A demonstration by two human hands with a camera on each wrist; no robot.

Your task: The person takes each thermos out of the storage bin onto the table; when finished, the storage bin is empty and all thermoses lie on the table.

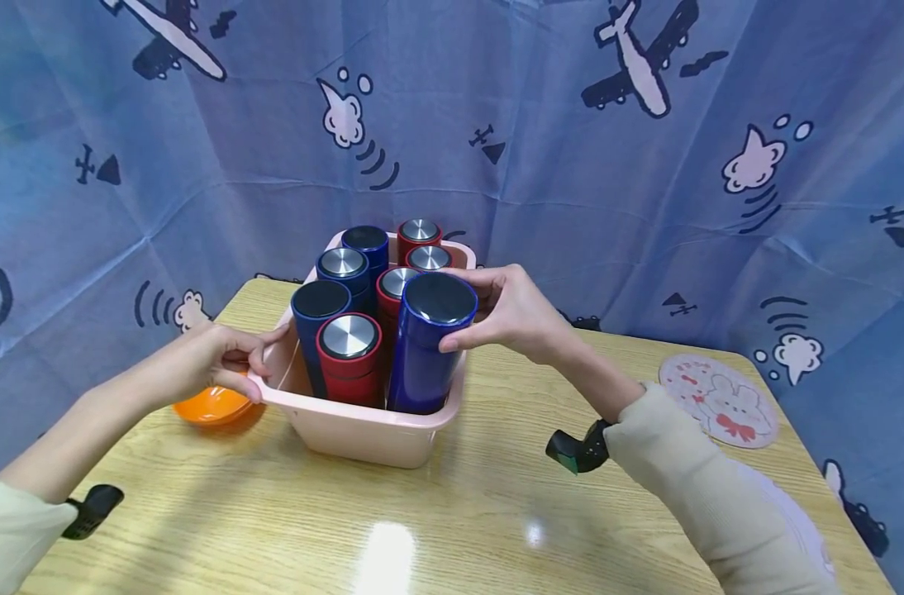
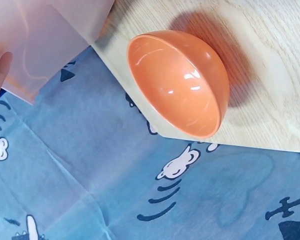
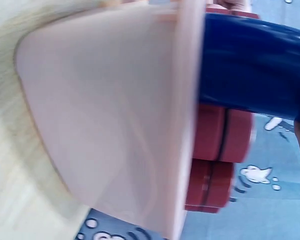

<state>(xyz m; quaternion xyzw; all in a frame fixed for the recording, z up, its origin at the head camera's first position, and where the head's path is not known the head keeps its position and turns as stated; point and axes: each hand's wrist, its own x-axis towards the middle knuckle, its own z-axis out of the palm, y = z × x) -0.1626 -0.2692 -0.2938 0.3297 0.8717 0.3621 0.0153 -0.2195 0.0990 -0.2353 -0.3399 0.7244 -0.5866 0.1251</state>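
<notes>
Slip: the glossy blue vacuum flask (image 1: 430,368) could slide from the fingers into the bin, since its wall looks smooth and the right hand (image 1: 507,310) holds it only near the top.
Knock: a sideways swing could jolt the steel-lidded red flask (image 1: 349,376) just beside it, or scrape the rim.
Tipping: the pink plastic bin (image 1: 366,434) is crowded with tall flasks; a hard pull might rock it, as the left hand (image 1: 221,355) steadies only one corner.
Nudge: the orange bowl (image 1: 210,406) sits on the wooden table (image 1: 497,463) near the bin's left side and could be bumped if the bin shifts that way.
Right hand: thumb and fingers parted to the flask's width, grasping its upper body below the black lid.
Left hand: nearly closed, thumb and bent fingers pinching the near-left rim.
Blue flask: at the bin's near-right corner, top above the rim, lower end hidden behind the near wall.
</notes>
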